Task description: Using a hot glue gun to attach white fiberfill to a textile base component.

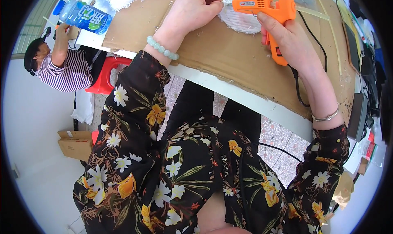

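Upper left of frame: blue drink bottle (83, 16) lies at table edge, a person in a striped top (65, 72) below it. Top centre: left hand (192, 11) pinches fingertips closed on white fluffy piece (241, 20), which lies on cardboard sheet (229, 60). Just right: right hand (286, 39) wrapped tight round orange glue gun (268, 13), nozzle pointing left, near left fingertips, over white piece.

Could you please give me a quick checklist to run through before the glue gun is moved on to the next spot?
1. Right hand grips the orange glue gun: ok.
2. Nozzle meets the white fluffy piece: ok.
3. Left hand fingertips beside the nozzle: not ok, very close.
4. Glue stick loaded at the back: ok.
5. Black cord hangs off the table edge: cannot tell if snagged.
6. Cardboard sheet covers the table: ok.
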Demonstrator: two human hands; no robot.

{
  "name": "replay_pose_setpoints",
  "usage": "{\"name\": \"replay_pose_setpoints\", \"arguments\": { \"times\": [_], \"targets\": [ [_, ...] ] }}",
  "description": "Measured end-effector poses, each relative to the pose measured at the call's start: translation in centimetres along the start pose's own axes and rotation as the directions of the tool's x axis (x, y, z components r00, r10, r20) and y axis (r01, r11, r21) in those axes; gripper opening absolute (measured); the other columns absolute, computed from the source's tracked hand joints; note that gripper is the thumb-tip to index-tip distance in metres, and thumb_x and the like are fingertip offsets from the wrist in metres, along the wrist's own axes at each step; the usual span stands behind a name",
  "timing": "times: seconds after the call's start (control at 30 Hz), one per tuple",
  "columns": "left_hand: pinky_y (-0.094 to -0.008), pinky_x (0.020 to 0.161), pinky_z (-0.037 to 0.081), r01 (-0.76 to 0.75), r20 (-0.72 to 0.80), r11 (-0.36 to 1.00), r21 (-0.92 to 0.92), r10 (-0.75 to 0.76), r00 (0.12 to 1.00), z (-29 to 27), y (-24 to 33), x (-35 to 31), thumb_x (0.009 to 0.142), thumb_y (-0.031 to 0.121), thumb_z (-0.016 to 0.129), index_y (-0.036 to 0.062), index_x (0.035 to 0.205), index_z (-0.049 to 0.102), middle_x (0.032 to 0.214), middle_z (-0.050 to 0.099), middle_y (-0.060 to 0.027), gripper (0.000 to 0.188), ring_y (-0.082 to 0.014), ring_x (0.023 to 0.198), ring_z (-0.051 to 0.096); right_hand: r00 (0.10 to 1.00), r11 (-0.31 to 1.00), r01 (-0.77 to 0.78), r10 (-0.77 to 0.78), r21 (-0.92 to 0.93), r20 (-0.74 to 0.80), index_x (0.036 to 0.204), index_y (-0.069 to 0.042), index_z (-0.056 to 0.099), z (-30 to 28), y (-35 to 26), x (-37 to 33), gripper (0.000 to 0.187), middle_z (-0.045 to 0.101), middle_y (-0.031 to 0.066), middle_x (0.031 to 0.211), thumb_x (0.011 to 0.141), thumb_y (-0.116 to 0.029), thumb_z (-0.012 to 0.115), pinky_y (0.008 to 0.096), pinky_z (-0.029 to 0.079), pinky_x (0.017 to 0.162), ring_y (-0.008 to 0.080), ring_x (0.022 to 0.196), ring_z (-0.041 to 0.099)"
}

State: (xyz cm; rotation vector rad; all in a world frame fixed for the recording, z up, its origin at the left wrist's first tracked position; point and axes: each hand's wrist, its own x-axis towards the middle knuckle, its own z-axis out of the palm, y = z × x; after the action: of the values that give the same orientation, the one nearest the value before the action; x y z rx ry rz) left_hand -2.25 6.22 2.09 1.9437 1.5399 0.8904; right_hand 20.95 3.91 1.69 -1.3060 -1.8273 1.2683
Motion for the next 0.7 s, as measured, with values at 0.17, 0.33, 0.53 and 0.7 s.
{"name": "replay_pose_setpoints", "arguments": {
  "times": [0.17, 0.33, 0.53, 0.7],
  "targets": [
    [-0.0318, 0.063, 0.051, 0.027, 0.014, 1.000, 0.013, -0.027, 1.000, -0.2, -0.5, 0.1, 0.083, 0.010, 0.064, -0.0035, 0.091, 0.068, 0.075, 0.068, -0.0151, 0.016, -0.0191, 0.067, 0.064, 1.000, 1.000, 0.003, -0.003, -0.016, 0.003, 0.078, -0.006, 0.056, 0.0, -0.7, -0.3, 0.042, 0.055, 0.0010, 0.069, 0.096, -0.044, 0.054, 0.0261, 0.042, 0.060, 0.0097, 0.062, 0.052],
    [-0.0256, 0.063, 0.048, -0.021, 0.003, 0.990, 0.138, 0.020, 1.000, 1.0, -1.7, 0.8, 0.086, 0.019, 0.065, -0.0007, 0.094, 0.069, 0.074, 0.066, -0.0025, 0.022, -0.0082, 0.067, 0.057, 0.999, 0.999, -0.008, 0.010, -0.035, 0.049, 0.078, -0.006, 0.055, -0.8, -0.2, -0.5, 0.042, 0.054, 0.0006, 0.068, 0.095, -0.044, 0.055, 0.0262, 0.042, 0.061, 0.0098, 0.064, 0.052],
    [-0.0329, 0.063, 0.052, -0.011, -0.059, 0.998, 0.058, 0.015, 0.998, 0.9, -1.9, 0.2, 0.078, 0.021, 0.064, 0.0046, 0.086, 0.072, 0.068, 0.067, -0.0101, 0.020, -0.0223, 0.063, 0.064, 0.996, 1.000, 0.001, 0.000, -0.012, 0.093, 0.080, -0.006, 0.054, -1.0, 0.1, -0.7, 0.040, 0.054, 0.0009, 0.070, 0.096, -0.044, 0.055, 0.0262, 0.043, 0.062, 0.0103, 0.064, 0.053],
    [-0.0325, 0.062, 0.051, -0.029, -0.048, 0.998, 0.056, 0.032, 0.998, 1.2, -2.0, 0.4, 0.078, 0.020, 0.063, 0.0036, 0.086, 0.072, 0.068, 0.067, -0.0103, 0.021, -0.0214, 0.062, 0.064, 0.998, 0.996, -0.005, 0.000, 0.085, 0.065, 0.085, -0.006, 0.056, -1.4, 0.2, -1.1, 0.037, 0.055, 0.0013, 0.073, 0.096, -0.041, 0.056, 0.0260, 0.044, 0.061, 0.0099, 0.065, 0.054]
  ]
}}
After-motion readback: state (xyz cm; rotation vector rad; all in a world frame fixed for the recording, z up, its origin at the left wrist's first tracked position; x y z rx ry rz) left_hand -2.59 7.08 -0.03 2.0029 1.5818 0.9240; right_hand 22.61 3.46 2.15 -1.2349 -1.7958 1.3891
